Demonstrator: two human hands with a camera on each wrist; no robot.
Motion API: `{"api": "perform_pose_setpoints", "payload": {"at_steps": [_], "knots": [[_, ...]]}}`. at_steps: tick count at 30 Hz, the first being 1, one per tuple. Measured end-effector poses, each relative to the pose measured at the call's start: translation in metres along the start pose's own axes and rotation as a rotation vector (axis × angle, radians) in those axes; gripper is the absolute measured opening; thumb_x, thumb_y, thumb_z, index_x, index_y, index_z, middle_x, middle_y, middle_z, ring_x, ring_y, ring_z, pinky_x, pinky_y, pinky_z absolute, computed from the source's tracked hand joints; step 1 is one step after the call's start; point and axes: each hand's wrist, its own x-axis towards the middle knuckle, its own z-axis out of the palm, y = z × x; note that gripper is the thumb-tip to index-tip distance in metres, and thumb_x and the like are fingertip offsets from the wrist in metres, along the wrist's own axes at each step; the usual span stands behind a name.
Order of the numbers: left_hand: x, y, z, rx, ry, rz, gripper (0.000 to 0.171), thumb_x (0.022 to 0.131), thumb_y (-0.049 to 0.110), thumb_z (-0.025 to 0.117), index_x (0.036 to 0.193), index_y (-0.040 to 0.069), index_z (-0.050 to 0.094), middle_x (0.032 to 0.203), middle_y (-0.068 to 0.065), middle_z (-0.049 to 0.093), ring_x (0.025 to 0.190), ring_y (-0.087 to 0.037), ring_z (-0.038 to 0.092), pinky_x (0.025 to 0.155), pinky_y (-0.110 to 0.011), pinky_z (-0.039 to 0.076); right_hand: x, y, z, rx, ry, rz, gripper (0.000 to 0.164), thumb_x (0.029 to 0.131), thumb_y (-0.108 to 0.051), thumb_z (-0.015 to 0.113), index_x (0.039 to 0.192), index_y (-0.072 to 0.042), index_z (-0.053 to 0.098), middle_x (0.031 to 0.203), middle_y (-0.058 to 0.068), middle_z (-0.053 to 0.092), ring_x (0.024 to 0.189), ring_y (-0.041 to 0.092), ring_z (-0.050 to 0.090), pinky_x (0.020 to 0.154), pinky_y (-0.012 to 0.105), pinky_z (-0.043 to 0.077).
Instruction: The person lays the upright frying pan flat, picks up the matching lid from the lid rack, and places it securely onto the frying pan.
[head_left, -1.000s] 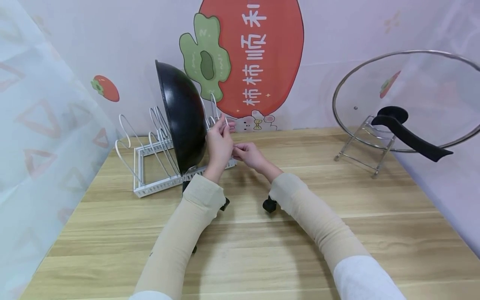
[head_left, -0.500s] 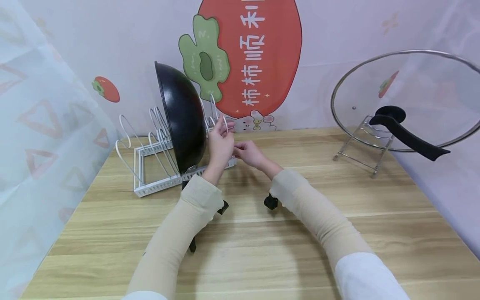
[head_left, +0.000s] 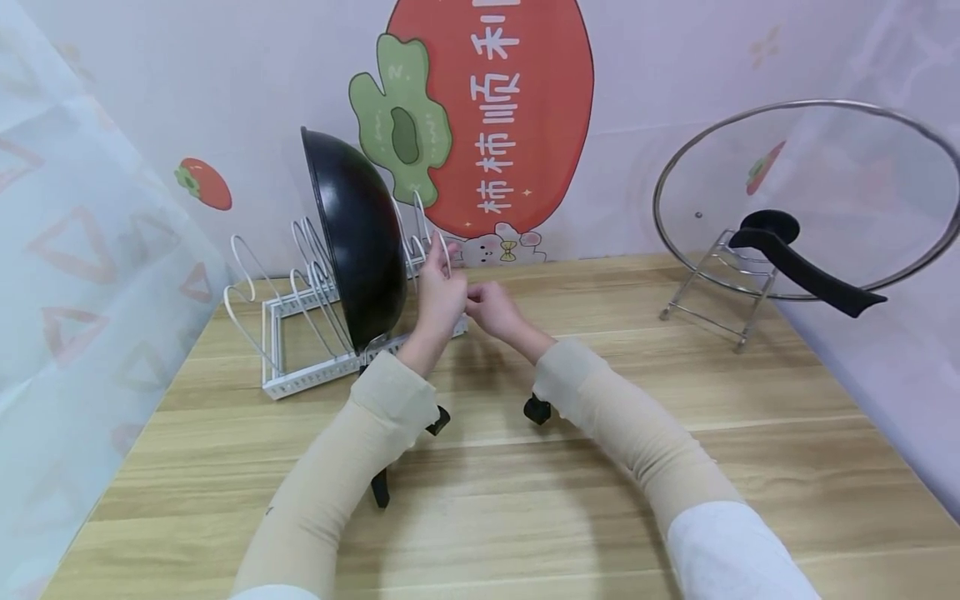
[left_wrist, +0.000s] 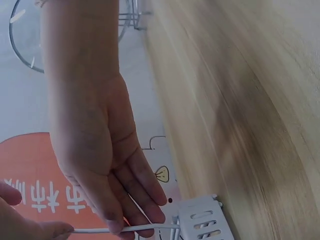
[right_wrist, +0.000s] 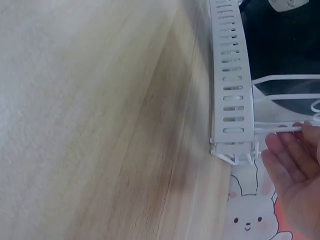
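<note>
A white wire pot rack (head_left: 311, 372) stands at the left rear of the table, with a black wok (head_left: 360, 242) held on its side among its upright wire loops. My left hand (head_left: 438, 304) grips the upper part of the rack's rightmost wire divider (head_left: 444, 254). Lower on the same wire, my right hand (head_left: 495, 310) pinches it close above the slotted base rail. In the left wrist view, thumb and fingertips of my right hand (left_wrist: 95, 150) meet on the thin white wire (left_wrist: 145, 227). The right wrist view has the slotted rail (right_wrist: 232, 90) beside those fingers.
A large glass lid (head_left: 840, 175) with a black handle leans on a small metal stand (head_left: 705, 312) at the right rear. The wok's black handle (head_left: 380, 487) sticks out toward me under my left forearm. A printed cloth (head_left: 637, 192) backs the wooden table (head_left: 675, 533).
The head view has shifted slightly, moving the scene a little left in the frame. Both hands stay on the wire divider; the rack, wok and lid keep their places.
</note>
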Motion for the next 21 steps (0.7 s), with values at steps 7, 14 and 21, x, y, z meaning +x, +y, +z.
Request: {"api": "perform_pose_setpoints", "payload": {"at_steps": [7, 14, 21], "knots": [[-0.007, 0.009, -0.005, -0.067, -0.075, -0.07, 0.079, 0.095, -0.01, 0.045, 0.164, 0.008, 0.012, 0.17, -0.005, 0.014, 0.154, -0.013, 0.013, 0.119, -0.032, 0.027, -0.004, -0.003, 0.004, -0.031, 0.05, 0.003, 0.023, 0.105, -0.016, 0.061, 0.109, -0.001, 0.078, 0.097, 0.013, 0.074, 0.08, 0.019, 0.057, 0.072, 0.029, 0.047], [-0.013, 0.014, -0.011, -0.078, -0.134, -0.143, 0.077, 0.1, -0.006, 0.047, 0.165, 0.014, 0.011, 0.171, 0.001, 0.01, 0.154, -0.012, 0.011, 0.119, -0.031, 0.026, -0.011, -0.008, 0.002, 0.004, 0.078, -0.027, 0.024, 0.104, -0.017, 0.063, 0.115, 0.0, 0.076, 0.103, 0.013, 0.076, 0.09, 0.022, 0.066, 0.081, 0.034, 0.054], [-0.017, 0.014, -0.016, -0.11, -0.183, -0.14, 0.078, 0.097, -0.009, 0.046, 0.164, 0.01, 0.01, 0.171, 0.0, 0.007, 0.154, -0.011, 0.008, 0.118, -0.031, 0.029, -0.017, -0.005, -0.005, 0.105, 0.051, -0.041, 0.028, 0.103, -0.017, 0.064, 0.124, 0.0, 0.072, 0.114, 0.013, 0.074, 0.105, 0.024, 0.068, 0.091, 0.038, 0.055]]}}
